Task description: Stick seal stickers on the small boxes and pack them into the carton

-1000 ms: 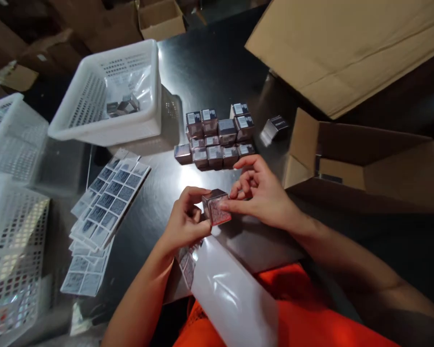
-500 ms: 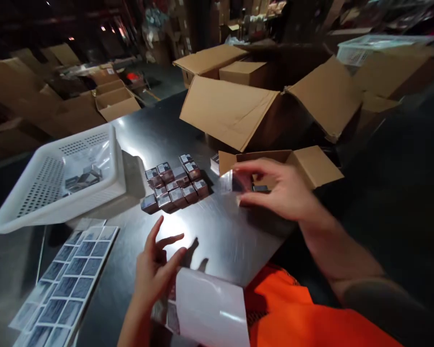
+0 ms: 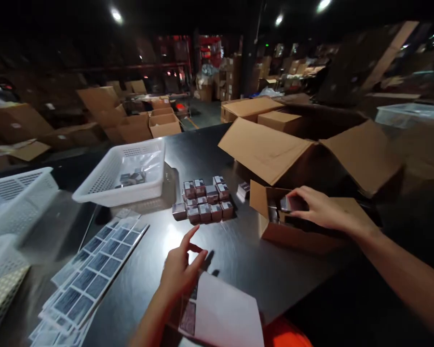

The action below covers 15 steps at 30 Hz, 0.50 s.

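Small box [image 3: 288,204] sits pinched between the fingertips and thumb of my right hand [image 3: 320,209], held just over the mouth of the little open carton [image 3: 296,235] at the right edge of the dark table [image 3: 238,260]. My right arm stretches out forward and to the right, wrist fairly flat, fingers curled around the box from above.

My left hand [image 3: 181,270] hovers near me over the table, forearm coming up from below, fingers loose and slightly spread, the index finger lifted and pointing forward. It holds nothing; its fingertips lie at the edge of a white sheet [image 3: 224,315] that rests in front of me.

Beyond my left hand stands a cluster of small boxes [image 3: 202,202], packed tight together. To its left is a white basket [image 3: 125,180] with a few items in it, and nearer me on the left lie stacked sheets of labels [image 3: 94,265]. A big open cardboard box [image 3: 275,149] stands behind the carton.
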### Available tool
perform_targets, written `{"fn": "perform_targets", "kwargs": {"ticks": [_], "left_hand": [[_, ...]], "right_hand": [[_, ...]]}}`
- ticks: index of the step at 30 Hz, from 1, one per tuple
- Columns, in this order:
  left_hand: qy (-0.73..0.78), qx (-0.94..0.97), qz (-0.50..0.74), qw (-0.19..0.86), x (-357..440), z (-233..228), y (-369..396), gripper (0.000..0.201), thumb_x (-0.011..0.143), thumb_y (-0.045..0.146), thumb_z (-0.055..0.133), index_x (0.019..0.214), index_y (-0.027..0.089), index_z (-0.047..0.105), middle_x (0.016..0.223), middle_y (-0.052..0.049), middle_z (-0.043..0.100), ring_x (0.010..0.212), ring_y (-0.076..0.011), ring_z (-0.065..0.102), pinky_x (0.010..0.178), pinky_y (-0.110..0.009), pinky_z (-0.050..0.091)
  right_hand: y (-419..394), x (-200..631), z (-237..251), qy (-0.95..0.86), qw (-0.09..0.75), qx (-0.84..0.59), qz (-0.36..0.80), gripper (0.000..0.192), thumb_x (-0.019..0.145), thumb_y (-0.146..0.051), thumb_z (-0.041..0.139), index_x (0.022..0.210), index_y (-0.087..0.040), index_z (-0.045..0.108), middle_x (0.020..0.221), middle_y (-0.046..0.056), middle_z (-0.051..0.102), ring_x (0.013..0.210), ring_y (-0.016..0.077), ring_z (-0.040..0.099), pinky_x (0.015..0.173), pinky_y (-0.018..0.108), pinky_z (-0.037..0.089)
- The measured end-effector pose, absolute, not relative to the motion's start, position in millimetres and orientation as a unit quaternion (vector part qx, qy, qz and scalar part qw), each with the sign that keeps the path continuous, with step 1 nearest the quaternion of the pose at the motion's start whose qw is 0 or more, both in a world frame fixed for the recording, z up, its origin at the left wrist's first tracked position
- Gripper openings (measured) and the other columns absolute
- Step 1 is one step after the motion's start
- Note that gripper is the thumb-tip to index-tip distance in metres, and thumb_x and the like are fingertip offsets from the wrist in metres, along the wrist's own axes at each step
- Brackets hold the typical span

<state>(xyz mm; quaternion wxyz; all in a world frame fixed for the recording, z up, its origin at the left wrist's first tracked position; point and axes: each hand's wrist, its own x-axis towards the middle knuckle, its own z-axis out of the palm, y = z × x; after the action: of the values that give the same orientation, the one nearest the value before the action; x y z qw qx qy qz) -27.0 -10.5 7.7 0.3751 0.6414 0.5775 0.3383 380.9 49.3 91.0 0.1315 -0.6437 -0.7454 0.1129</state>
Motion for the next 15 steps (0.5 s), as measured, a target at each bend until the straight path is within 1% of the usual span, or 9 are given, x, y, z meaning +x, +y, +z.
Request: {"fn": "perform_targets", "kwargs": {"ticks": [2, 5, 8, 10, 11, 14, 15], "left_hand": [[0.583, 0.651, 0.325, 0.360, -28, 9, -9, 0.063, 0.089, 0.044, 0.063, 0.149, 0.028, 0.053, 0.090, -0.002, 0.080, 0.046, -0.0129, 0.050, 0.057, -0.028, 0.035], [0.581, 0.671, 0.310, 0.341, -28, 10, -10, 0.061, 0.091, 0.042, 0.061, 0.149, 0.026, 0.053, 0.092, -0.002, 0.081, 0.048, -0.0139, 0.053, 0.060, -0.029, 0.036], [0.585, 0.674, 0.317, 0.321, -28, 10, -9, 0.059, 0.091, 0.043, 0.062, 0.147, 0.027, 0.054, 0.093, -0.002, 0.081, 0.050, -0.0152, 0.057, 0.062, -0.030, 0.037], [0.613, 0.655, 0.326, 0.297, -29, 10, -8, 0.054, 0.094, 0.043, 0.059, 0.145, 0.027, 0.056, 0.091, -0.001, 0.080, 0.051, -0.0159, 0.059, 0.063, -0.030, 0.037], [0.633, 0.642, 0.328, 0.282, -31, 11, -8, 0.050, 0.095, 0.043, 0.056, 0.143, 0.027, 0.057, 0.089, -0.001, 0.079, 0.053, -0.0164, 0.061, 0.063, -0.029, 0.037], [0.691, 0.608, 0.322, 0.222, -35, 14, -7, 0.042, 0.099, 0.039, 0.052, 0.138, 0.027, 0.061, 0.081, -0.001, 0.076, 0.063, -0.0190, 0.066, 0.064, -0.028, 0.034], [0.705, 0.600, 0.325, 0.193, -36, 14, -6, 0.041, 0.100, 0.037, 0.052, 0.138, 0.026, 0.061, 0.079, -0.001, 0.075, 0.067, -0.0196, 0.067, 0.065, -0.028, 0.034]], "right_hand": [[53, 378, 84, -0.759, 0.088, -0.629, 0.146, 0.043, 0.078, -0.048, 0.064, 0.107, -0.017, 0.073, 0.113, 0.018, 0.074, 0.106, 0.0351, 0.071, 0.094, 0.044, 0.055], [58, 375, 71, -0.772, 0.025, -0.603, 0.200, 0.055, 0.086, -0.054, 0.059, 0.120, -0.014, 0.073, 0.125, 0.022, 0.073, 0.115, 0.0382, 0.070, 0.101, 0.047, 0.054], [60, 380, 64, -0.768, 0.023, -0.605, 0.208, 0.060, 0.089, -0.055, 0.058, 0.131, -0.013, 0.068, 0.137, 0.024, 0.067, 0.126, 0.0398, 0.066, 0.106, 0.046, 0.053], [56, 380, 67, -0.760, 0.073, -0.618, 0.187, 0.061, 0.088, -0.054, 0.060, 0.135, -0.015, 0.065, 0.139, 0.024, 0.066, 0.128, 0.0404, 0.065, 0.104, 0.045, 0.055], [52, 376, 70, -0.756, 0.116, -0.626, 0.152, 0.062, 0.088, -0.053, 0.061, 0.136, -0.016, 0.064, 0.139, 0.024, 0.065, 0.128, 0.0418, 0.064, 0.104, 0.048, 0.056], [28, 337, 83, -0.725, 0.307, -0.616, -0.017, 0.058, 0.090, -0.051, 0.062, 0.138, -0.018, 0.060, 0.135, 0.023, 0.065, 0.127, 0.0438, 0.063, 0.106, 0.059, 0.052], [18, 315, 86, -0.712, 0.373, -0.592, -0.051, 0.053, 0.091, -0.049, 0.064, 0.136, -0.021, 0.061, 0.131, 0.019, 0.067, 0.123, 0.0403, 0.065, 0.107, 0.059, 0.052]]}}
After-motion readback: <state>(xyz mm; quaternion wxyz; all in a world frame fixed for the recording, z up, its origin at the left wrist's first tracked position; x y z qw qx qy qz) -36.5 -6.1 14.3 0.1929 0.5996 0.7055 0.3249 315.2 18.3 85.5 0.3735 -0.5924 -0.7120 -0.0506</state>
